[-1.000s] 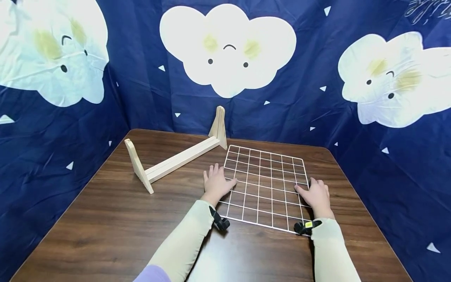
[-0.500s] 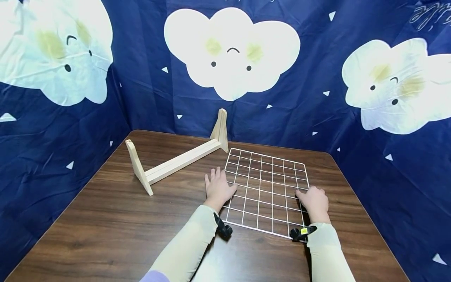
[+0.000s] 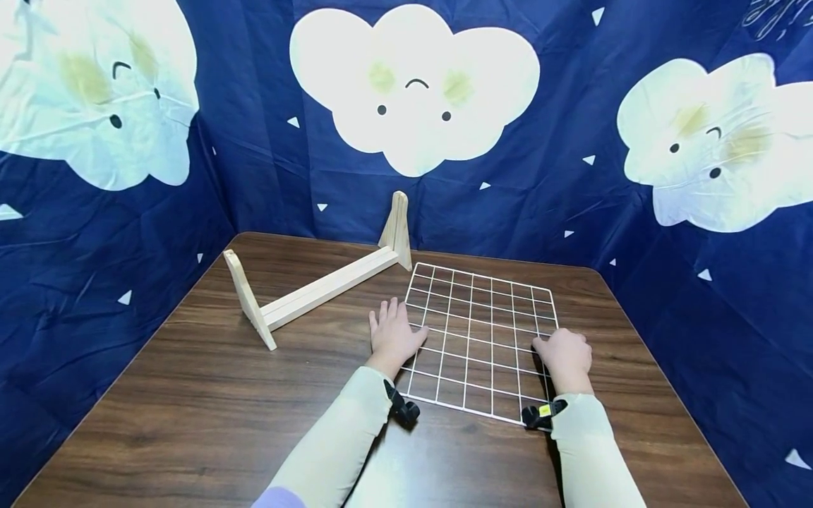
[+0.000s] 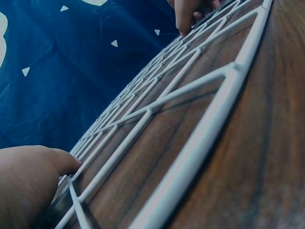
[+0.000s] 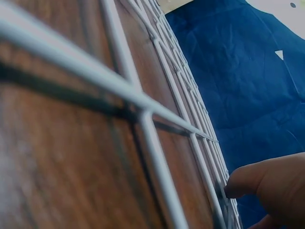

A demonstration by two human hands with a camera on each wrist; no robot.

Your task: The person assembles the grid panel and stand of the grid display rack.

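Observation:
A white wire grid panel (image 3: 468, 339) lies over the brown tabletop. At its left edge is my left hand (image 3: 392, 339), fingers stretched forward and thumb over the edge wire. The left wrist view shows that thumb (image 4: 35, 176) touching the wires. My right hand (image 3: 567, 358) grips the right edge, its fingers curled down on the outer side and its thumb laid inward over the wires. In the right wrist view the right thumb (image 5: 259, 179) meets the grid, with part of another finger below it. Most right fingertips are hidden in the head view.
A pale wooden stand (image 3: 330, 286) with two upright ends and a crossbar is left of the grid, towards the back. The brown table (image 3: 190, 409) ends at dark blue cloth (image 3: 254, 169) with white clouds on the left, back and right.
The fingers of my right hand have curled round the grid's right edge; they were more extended before. My left hand stays nearly in place, and the stand has not moved.

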